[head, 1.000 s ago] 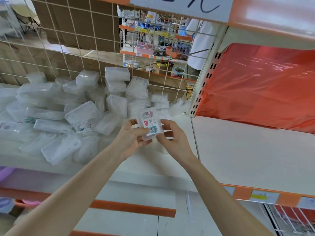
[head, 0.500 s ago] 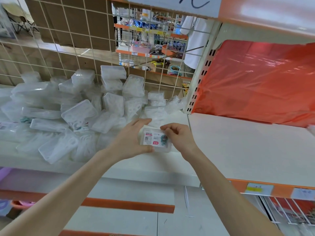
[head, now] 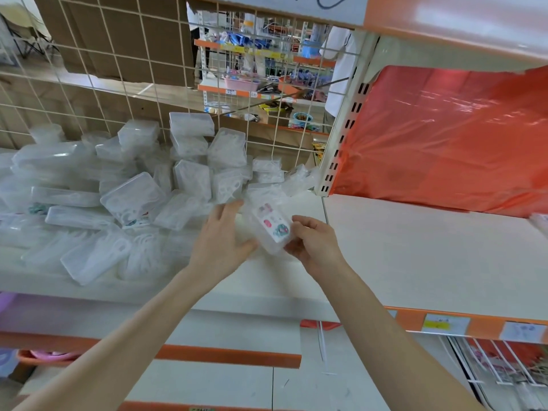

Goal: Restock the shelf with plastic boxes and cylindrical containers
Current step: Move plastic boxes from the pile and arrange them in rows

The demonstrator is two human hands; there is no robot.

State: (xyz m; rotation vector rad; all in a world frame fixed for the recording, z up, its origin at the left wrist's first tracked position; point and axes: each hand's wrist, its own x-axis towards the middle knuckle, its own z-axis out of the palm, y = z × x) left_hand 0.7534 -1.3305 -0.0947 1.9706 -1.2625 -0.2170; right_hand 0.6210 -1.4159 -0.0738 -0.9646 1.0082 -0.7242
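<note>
A small clear plastic box (head: 271,228) with a pink and teal label is tilted just above the white shelf (head: 415,262). My right hand (head: 314,244) pinches its lower right corner with curled fingers. My left hand (head: 221,241) is beside it with the fingers spread and straight, its thumb touching the box's lower left edge. A heap of several similar clear plastic boxes (head: 133,197) lies on the shelf to the left, leaning against the wire grid. No cylindrical containers are in sight.
A wire grid (head: 118,69) backs the left bay. An upright post (head: 344,137) divides the bays. A large red plastic bag (head: 444,137) fills the back of the right bay. Orange price strips (head: 444,324) line the shelf's front edge. A person stands beyond the grid.
The labelled box has turned from lying flat to tilted upright and moved slightly right. My left hand let go of its grip and spread open, while the right hand keeps hold.
</note>
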